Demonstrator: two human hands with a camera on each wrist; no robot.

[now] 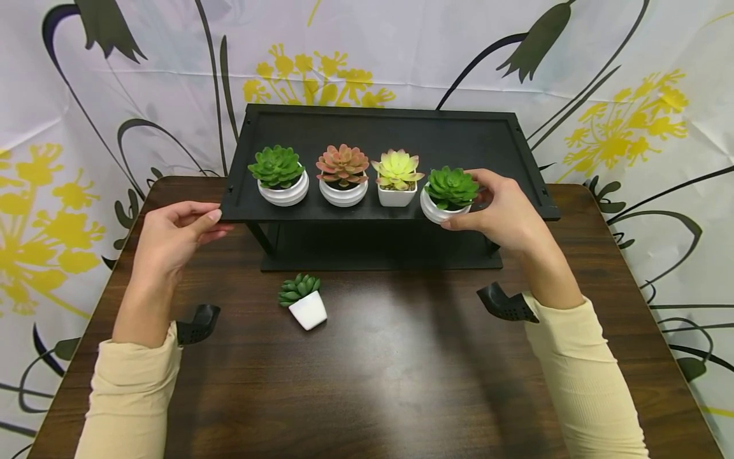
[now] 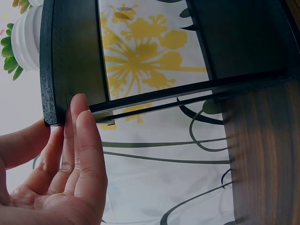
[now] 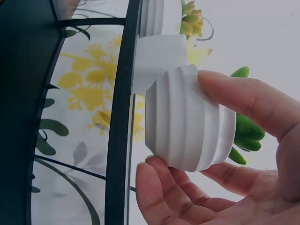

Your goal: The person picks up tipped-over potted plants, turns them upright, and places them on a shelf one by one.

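Observation:
My right hand (image 1: pixel 507 210) grips a green succulent in a round white ribbed pot (image 3: pixel 180 122), thumb on one side and fingers on the other. The pot tilts slightly at the front edge of a black two-tier shelf (image 1: pixel 459 137), right of the other plants. At the shelf's front left corner my left hand (image 1: pixel 174 236) pinches the top board, thumb at its edge and fingers underneath. Along the top stand a green succulent (image 1: pixel 276 169), a reddish succulent (image 1: pixel 343 167) and a yellow-green succulent (image 1: pixel 397 172), the last in a square white pot.
On the brown wooden table (image 1: pixel 378 382), in front of the shelf, a small green succulent in a white pot (image 1: pixel 308 309) lies tipped over. A floral-printed cloth (image 1: pixel 413 44) hangs behind. Black wrist mounts (image 1: pixel 197 324) project from both sleeves.

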